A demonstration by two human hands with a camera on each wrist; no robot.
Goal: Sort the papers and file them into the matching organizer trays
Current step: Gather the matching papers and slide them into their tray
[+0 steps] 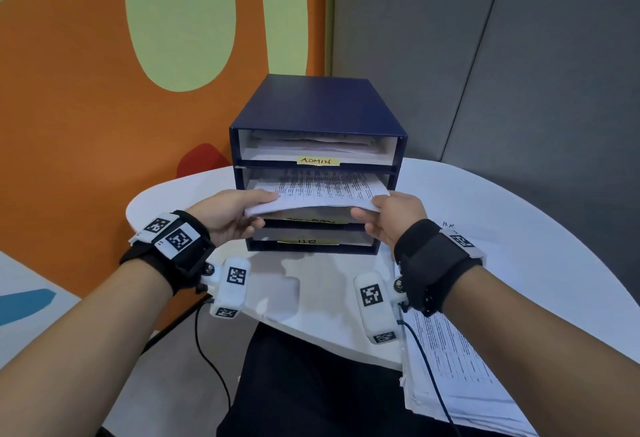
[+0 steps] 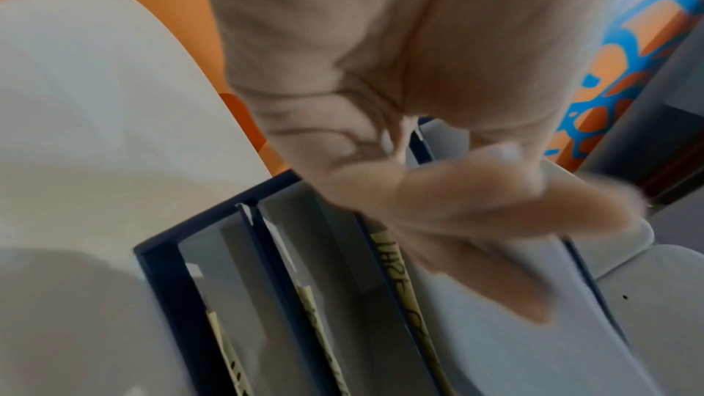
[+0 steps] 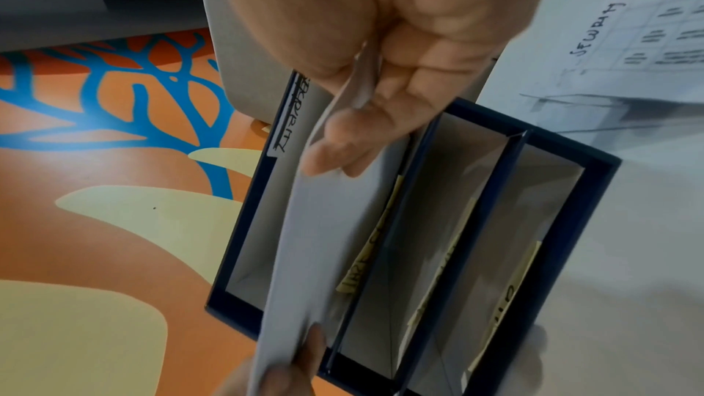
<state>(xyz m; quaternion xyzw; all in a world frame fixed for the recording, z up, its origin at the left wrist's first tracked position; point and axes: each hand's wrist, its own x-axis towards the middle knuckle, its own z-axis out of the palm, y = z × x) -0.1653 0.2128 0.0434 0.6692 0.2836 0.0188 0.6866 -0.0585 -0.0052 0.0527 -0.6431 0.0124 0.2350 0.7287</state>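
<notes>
A white table (image 1: 519, 215) is seen against an orange wall (image 1: 69, 125) with pale green shapes. On it a dark blue organizer (image 1: 311, 104) is stood, in which four trays are counted. Yellow labels are stuck on the tray fronts: "ADMIN" (image 1: 317, 160) is read on the top one and "HR" (image 1: 308, 241) on the bottom one; the other two cannot be read. One sheaf of printed papers (image 1: 322, 191) is held partway into the second tray from the top, its near edge bowed. It is pinched at its left corner by the left hand (image 1: 232, 215) and at its right corner by the right hand (image 1: 394, 217), thumbs above, fingers below. A second stack of printed sheets (image 1: 450, 367) is laid at the table's right edge; "H.R." is handwritten near it.
</notes>
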